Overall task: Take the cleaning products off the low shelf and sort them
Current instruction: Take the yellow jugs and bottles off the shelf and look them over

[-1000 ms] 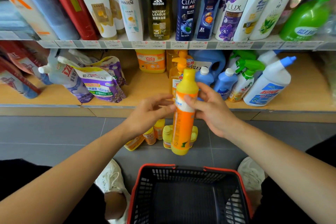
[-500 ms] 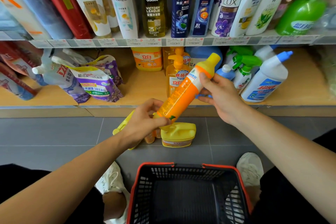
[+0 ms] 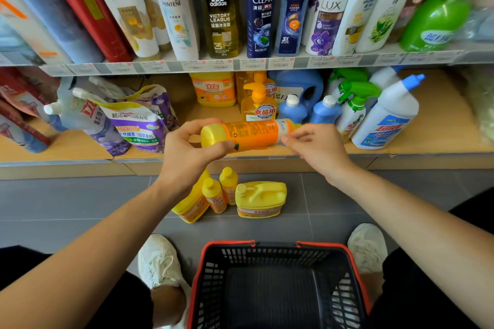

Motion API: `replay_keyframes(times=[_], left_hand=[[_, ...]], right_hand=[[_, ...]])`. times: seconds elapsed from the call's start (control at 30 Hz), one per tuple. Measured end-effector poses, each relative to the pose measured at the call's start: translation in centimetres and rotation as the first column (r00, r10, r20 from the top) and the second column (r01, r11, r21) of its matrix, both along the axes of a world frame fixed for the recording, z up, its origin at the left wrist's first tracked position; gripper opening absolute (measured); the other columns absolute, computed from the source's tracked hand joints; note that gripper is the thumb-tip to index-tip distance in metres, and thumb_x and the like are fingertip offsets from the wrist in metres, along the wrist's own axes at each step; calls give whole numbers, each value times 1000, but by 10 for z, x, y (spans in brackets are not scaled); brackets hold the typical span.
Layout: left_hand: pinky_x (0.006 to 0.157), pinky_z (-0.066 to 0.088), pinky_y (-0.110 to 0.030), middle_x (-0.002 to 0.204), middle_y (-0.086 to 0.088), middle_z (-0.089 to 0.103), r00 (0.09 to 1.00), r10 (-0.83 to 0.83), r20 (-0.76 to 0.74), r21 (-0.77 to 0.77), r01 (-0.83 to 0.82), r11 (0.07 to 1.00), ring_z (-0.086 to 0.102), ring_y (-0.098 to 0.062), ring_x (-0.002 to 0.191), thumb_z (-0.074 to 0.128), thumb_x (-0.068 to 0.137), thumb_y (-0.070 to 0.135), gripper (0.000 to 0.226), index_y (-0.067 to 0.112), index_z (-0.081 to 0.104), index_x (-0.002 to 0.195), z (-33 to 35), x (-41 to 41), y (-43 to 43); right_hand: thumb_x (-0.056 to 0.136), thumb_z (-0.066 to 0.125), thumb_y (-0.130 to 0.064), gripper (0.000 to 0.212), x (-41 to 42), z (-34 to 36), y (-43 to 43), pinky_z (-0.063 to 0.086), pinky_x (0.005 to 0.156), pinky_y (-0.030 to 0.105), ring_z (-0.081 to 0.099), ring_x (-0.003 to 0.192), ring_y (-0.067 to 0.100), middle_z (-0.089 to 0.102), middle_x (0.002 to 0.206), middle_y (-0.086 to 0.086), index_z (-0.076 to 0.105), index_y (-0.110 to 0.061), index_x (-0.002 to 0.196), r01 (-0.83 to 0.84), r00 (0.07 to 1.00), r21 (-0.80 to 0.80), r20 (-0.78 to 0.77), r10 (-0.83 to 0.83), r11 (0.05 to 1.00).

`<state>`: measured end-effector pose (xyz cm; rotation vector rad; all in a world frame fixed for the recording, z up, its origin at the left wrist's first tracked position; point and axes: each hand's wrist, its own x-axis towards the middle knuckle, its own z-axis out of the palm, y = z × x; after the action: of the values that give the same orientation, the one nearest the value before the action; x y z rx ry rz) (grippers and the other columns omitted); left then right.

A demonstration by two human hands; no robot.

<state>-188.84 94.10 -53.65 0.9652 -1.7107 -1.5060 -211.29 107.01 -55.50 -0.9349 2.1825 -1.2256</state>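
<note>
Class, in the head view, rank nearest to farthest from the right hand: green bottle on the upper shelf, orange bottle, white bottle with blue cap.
1. orange bottle, touching the right hand.
2. white bottle with blue cap, low shelf, to the right.
3. green bottle, upper shelf, far right.

One orange bottle (image 3: 248,135), one basket (image 3: 227,244), two shoes (image 3: 157,262)
</note>
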Motion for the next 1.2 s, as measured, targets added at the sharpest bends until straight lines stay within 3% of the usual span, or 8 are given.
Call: replay_keyframes(times=[0.17,0.23,0.33,0.47,0.63,0.7,0.87,1.2], left_hand=[[74,59,-27,110,3,69,992,-66,112,-230,91,969,69,-11,98,92,63,31,52,28,74,111,7,-2,10],[78,61,-34,109,3,68,987,-75,140,-246,108,963,68,-11,98,94,65,24,53,23,74,114,7,-5,16],[81,60,-42,108,0,68,984,-96,153,-249,132,959,68,-14,99,94,66,24,52,24,74,114,9,-8,22],[78,61,-37,106,1,69,976,-162,145,-260,195,946,68,-14,99,88,66,41,50,33,72,113,10,-10,28],[65,60,-28,100,-5,73,961,-274,28,-28,275,961,74,-19,83,76,80,36,29,26,73,106,13,-11,21],[62,58,-25,96,-10,71,960,-278,13,23,278,960,72,-16,78,71,82,35,24,20,72,100,12,-13,21],[65,59,-27,85,2,72,963,-269,-3,87,268,960,70,-14,78,63,88,35,23,14,71,94,8,-15,21],[72,59,-27,107,-3,76,954,-301,-14,16,301,954,72,-23,95,70,82,34,38,22,70,118,9,-14,26]], right_hand=[[73,89,-24,59,10,3,-2,47,83,11,61,106,6,64,122,-4,64,-25,126,-307,946,-80,-137,294,948],[72,89,-21,71,12,2,-2,43,86,5,58,114,0,63,129,-4,58,-26,136,-433,900,-91,-109,423,897],[70,91,-29,84,16,2,-1,46,97,12,58,118,-3,64,130,-9,52,-31,143,-521,853,-71,-70,517,851],[69,91,-26,76,24,1,-1,49,101,23,59,121,-1,65,127,-15,55,-34,135,-561,827,-103,-63,558,821],[69,91,-22,71,23,-3,4,52,103,44,65,118,14,70,124,-4,62,-22,133,-490,863,-186,35,504,852],[66,91,-29,71,26,-4,5,52,103,45,65,118,13,70,123,-5,61,-31,131,-491,859,-196,55,509,849],[69,89,-29,70,30,-6,7,51,104,44,63,119,10,68,126,-9,59,-37,132,-515,848,-166,41,528,841],[76,87,-28,66,25,-7,4,54,98,46,60,118,7,67,123,-11,54,-32,134,-518,854,-94,-2,520,850]])
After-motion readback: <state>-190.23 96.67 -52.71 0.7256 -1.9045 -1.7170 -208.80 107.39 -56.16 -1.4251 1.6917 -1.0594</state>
